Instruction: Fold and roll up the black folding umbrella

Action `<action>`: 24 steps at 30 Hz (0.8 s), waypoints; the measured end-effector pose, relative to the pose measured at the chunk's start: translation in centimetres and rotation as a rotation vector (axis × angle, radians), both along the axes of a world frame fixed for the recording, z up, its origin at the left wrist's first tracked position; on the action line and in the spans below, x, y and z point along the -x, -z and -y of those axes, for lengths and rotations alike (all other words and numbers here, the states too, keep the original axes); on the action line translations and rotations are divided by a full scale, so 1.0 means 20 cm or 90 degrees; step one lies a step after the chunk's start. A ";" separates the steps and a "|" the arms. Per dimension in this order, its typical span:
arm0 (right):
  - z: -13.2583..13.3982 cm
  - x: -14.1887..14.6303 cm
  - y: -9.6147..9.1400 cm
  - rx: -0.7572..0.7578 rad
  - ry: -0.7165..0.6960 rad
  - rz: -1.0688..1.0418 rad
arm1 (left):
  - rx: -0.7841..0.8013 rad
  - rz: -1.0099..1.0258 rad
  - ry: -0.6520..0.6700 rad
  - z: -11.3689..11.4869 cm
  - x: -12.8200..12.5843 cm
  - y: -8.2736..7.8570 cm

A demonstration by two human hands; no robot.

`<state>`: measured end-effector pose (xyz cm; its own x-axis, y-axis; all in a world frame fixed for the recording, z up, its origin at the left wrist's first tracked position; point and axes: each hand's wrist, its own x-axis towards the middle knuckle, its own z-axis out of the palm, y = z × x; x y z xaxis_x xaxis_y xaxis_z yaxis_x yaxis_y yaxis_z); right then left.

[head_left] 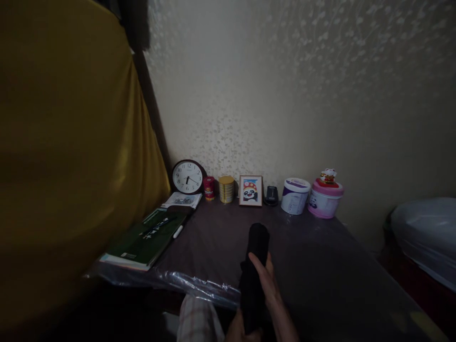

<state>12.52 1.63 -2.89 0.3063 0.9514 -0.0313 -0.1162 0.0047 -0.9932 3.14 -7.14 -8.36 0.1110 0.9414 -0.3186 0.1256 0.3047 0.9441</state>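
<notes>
My right hand [272, 297] grips a black, roll-shaped object [253, 266], perhaps a folded umbrella or rolled cloth. Its fingers lie along the object's right side. The object points away from me over the front edge of the dark table [320, 266]. Only a small part of my left hand [235, 331] shows, at the bottom edge against the object's lower end, and its fingers are hidden. A plaid sleeve or cloth [195, 318] sits just left of it.
Along the wall stand a round clock [187, 176], a red tin [209, 187], a gold tin [226, 189], a framed panda picture [251, 190], a small black device [271, 195], a white tub [295, 195] and a pink tub [325, 197]. Books [147, 237] lie left. A yellow curtain [64, 156] hangs left.
</notes>
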 end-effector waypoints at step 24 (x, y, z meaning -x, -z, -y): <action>0.03 0.04 -0.08 0.035 0.011 0.002 | -0.088 -0.132 0.075 -0.02 0.08 -0.06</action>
<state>11.82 1.09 -1.27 0.3229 0.9429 -0.0818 -0.1135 -0.0472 -0.9924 1.45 -6.79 -7.14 0.1674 0.9620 -0.2158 0.3475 0.1472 0.9260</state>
